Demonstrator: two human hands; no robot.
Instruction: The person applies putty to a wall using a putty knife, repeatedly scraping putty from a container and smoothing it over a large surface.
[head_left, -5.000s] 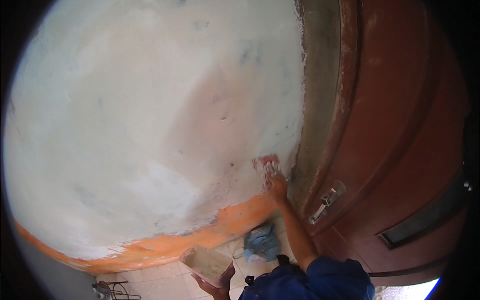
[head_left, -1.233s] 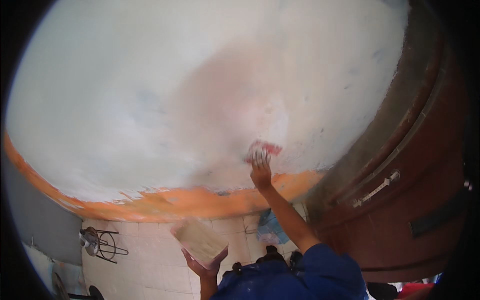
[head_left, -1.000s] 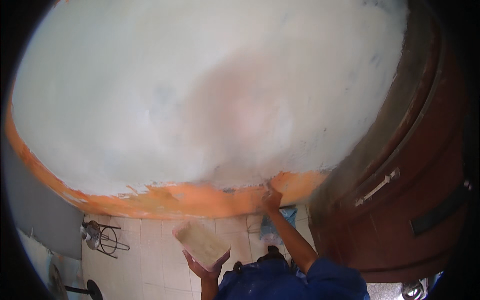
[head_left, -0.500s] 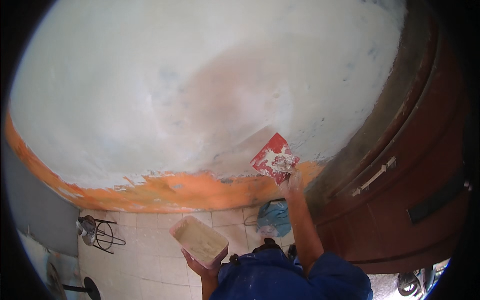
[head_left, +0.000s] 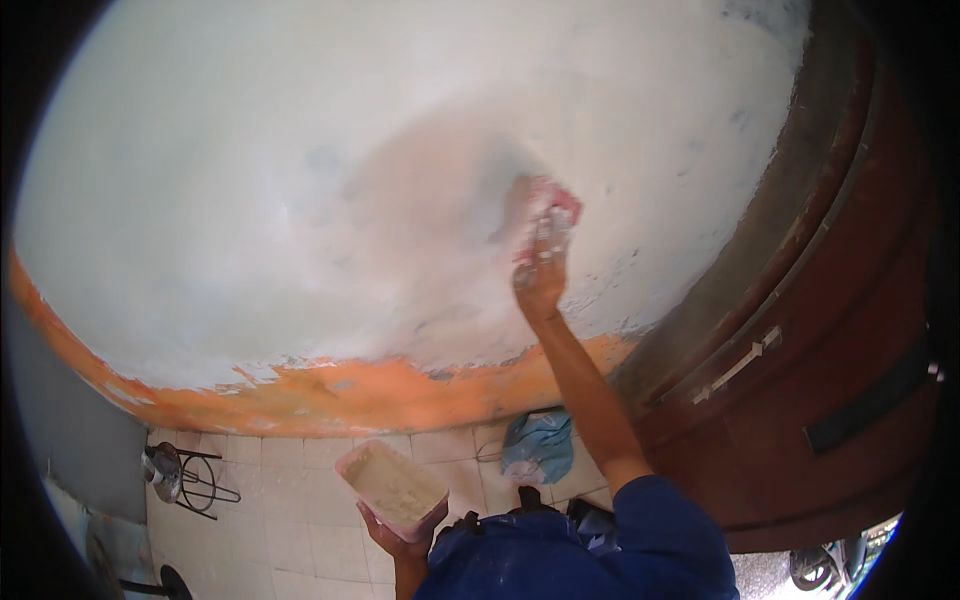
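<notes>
The wall [head_left: 250,200] is coated in pale, matt plaster, ragged along the orange paint [head_left: 380,395]. Dull, thick paste [head_left: 395,485] is held in the plastic-looking pinkish tub [head_left: 425,525]; the blurred red spatula [head_left: 567,205] is smeared with white. The floor [head_left: 300,510] is laid with smooth tiles; the shirt [head_left: 580,560] is made of matt blue cloth.

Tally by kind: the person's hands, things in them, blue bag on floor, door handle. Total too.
Hands: 2 (left hand, right hand)
Pink tub, in the left hand: 1
Red spreader, blurred, in the right hand: 1
Blue bag, on the floor: 1
Door handle: 1
Total: 6
</notes>
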